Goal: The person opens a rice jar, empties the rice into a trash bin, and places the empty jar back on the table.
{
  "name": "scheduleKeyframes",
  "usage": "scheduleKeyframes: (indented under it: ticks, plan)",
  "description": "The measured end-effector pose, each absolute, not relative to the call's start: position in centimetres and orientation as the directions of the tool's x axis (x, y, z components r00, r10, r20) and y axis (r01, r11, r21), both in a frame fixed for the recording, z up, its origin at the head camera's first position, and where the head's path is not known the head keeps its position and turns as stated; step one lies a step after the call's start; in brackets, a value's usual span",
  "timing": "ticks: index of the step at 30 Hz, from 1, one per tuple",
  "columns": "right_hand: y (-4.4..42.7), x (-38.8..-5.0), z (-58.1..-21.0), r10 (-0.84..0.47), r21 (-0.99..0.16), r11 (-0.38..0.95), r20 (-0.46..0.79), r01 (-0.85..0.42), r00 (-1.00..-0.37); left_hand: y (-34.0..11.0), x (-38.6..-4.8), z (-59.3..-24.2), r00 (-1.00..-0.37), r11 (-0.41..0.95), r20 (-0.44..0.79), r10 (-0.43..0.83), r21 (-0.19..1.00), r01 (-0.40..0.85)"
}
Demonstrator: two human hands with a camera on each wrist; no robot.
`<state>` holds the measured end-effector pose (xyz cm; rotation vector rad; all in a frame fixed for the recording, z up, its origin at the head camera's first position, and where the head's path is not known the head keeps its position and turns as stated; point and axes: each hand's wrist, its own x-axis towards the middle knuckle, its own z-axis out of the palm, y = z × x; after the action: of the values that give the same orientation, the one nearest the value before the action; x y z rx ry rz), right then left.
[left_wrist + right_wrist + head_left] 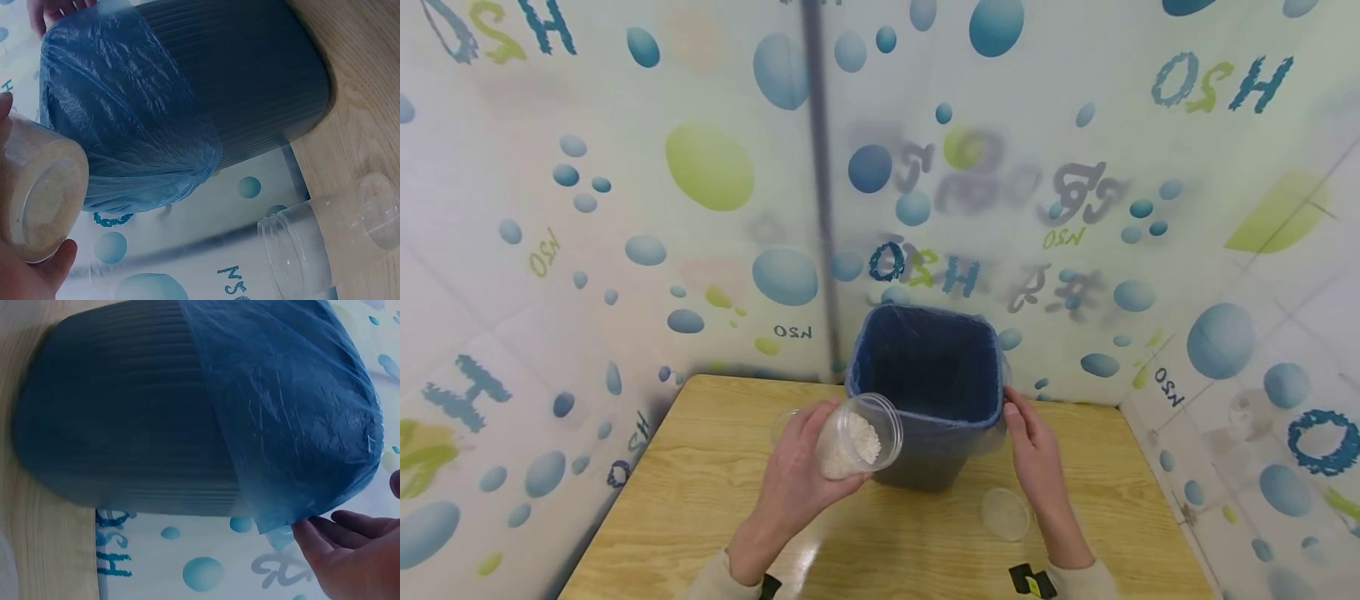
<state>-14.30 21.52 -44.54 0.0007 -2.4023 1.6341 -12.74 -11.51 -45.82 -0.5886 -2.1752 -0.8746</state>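
Note:
My left hand [797, 467] grips a clear plastic jar [831, 446] partly filled with white grains [865, 439] that look like rice. The jar is tilted, its open mouth facing right, near the front left rim of a dark bin [917, 471]. A thin blue bag [125, 112] lines the bin and folds down over its outside. At the bin's right side, my right hand [1036, 454] touches the bag's edge near the rim, its fingers fairly straight in the right wrist view. Grains inside the bin cannot be made out.
A second clear jar [300, 250] stands upright on the wooden table [700, 475], mostly hidden behind my left hand in the head view. A round translucent lid [1005, 513] lies in front of the bin. Patterned sheeting [715, 275] surrounds the table's back and sides.

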Motion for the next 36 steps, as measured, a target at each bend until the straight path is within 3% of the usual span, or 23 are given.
scheduleKeyframes:
  ticks: [9, 19, 36]
  plan:
    - [20.6, -14.9, -44.7, 0.097, -0.961, 0.272, 0.082, -0.053, -0.992, -12.1, -13.1, -45.7, -0.623, 0.675, 0.767, 0.154, 0.378, 0.633]
    - [20.4, -15.4, -45.0, 0.069, -0.987, 0.161, 0.024, -0.013, -0.997, -12.6, -13.3, -45.4, -0.642, 0.695, 0.761, 0.089, 0.415, 0.588]
    - [20.6, -15.5, -44.7, 0.047, -0.987, 0.159, 0.023, -0.015, -0.999, -14.3, -15.1, -43.5, -0.596, 0.689, 0.798, 0.089, 0.383, 0.616]
